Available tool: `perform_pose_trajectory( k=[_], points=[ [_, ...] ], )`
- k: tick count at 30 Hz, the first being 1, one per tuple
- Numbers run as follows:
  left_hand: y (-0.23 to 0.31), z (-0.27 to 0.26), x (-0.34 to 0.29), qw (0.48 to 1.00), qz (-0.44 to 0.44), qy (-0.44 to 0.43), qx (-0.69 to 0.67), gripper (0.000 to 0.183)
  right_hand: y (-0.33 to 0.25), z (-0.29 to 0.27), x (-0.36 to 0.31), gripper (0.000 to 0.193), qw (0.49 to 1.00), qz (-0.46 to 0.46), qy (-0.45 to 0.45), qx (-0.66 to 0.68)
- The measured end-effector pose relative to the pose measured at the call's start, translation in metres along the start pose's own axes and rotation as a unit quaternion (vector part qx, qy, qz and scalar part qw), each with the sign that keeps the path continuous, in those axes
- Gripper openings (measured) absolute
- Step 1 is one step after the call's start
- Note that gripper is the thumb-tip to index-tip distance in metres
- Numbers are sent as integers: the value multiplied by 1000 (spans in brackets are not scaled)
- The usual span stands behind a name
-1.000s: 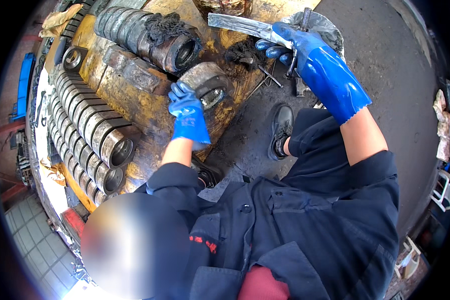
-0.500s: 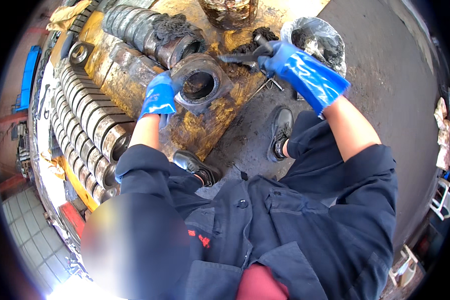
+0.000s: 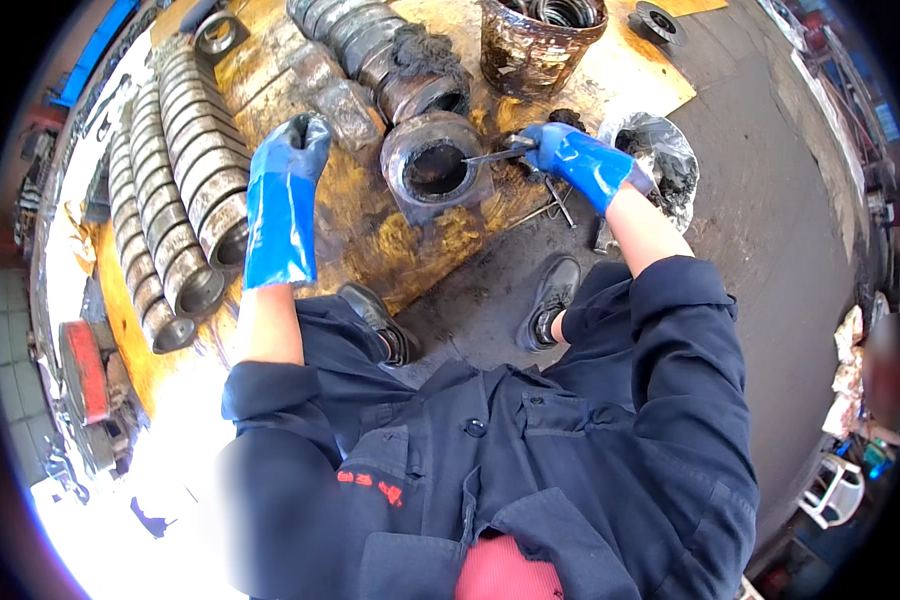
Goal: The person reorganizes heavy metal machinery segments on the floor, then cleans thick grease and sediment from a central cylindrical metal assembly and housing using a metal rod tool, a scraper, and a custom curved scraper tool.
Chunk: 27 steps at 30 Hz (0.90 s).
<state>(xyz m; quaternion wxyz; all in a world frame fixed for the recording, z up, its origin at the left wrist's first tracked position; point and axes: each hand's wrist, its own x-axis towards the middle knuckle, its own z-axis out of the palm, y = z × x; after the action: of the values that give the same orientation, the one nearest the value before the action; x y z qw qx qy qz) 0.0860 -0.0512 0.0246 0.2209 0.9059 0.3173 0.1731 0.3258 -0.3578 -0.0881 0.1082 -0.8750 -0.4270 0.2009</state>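
Note:
Both hands wear blue rubber gloves. My right hand [image 3: 560, 150] is closed around a dark knife-like tool [image 3: 500, 155]; its blade points left, with the tip at the mouth of a greasy metal ring [image 3: 402, 165]. The ring has a round bore and a squarish flange and lies on the stained yellow board. My left hand [image 3: 292, 155] is apart from the ring, to its left, with curled fingers; what they hold, if anything, is hidden. Behind the ring, a row of similar dark rings [image 3: 345, 45] carries a clump of blackened fibre [image 3: 425, 52].
Long rows of metal rings [image 3: 200, 140] lie at the left. A grimy bucket of metal parts [image 3: 530, 60] stands at the back. Right of the board are a bag-lined bin [image 3: 670, 150] and a thin metal T-shaped tool [image 3: 560, 200]. My shoes [image 3: 550, 300] stand by the board's edge.
My left hand has left the ring and moved left. My right hand has brought the knife-like tool down to the ring's opening. The view has shifted, showing more of the bucket.

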Motion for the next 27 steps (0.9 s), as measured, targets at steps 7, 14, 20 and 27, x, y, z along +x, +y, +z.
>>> perform_pose_trajectory(
  k=[7,14,20,27],
  points=[
    [-17,5,3,983,100,-28,154,37,47,21,9,29,987,61,-54,142],
    [-30,-7,10,987,80,-23,138,36,96,99,-10,25,920,151,-17,361],
    [-29,-10,9,979,42,-74,184,41,13,171,-9,20,779,189,-23,597],
    [-35,-20,1,986,43,-58,153,35,34,178,-33,32,735,216,-6,643]
  ],
)
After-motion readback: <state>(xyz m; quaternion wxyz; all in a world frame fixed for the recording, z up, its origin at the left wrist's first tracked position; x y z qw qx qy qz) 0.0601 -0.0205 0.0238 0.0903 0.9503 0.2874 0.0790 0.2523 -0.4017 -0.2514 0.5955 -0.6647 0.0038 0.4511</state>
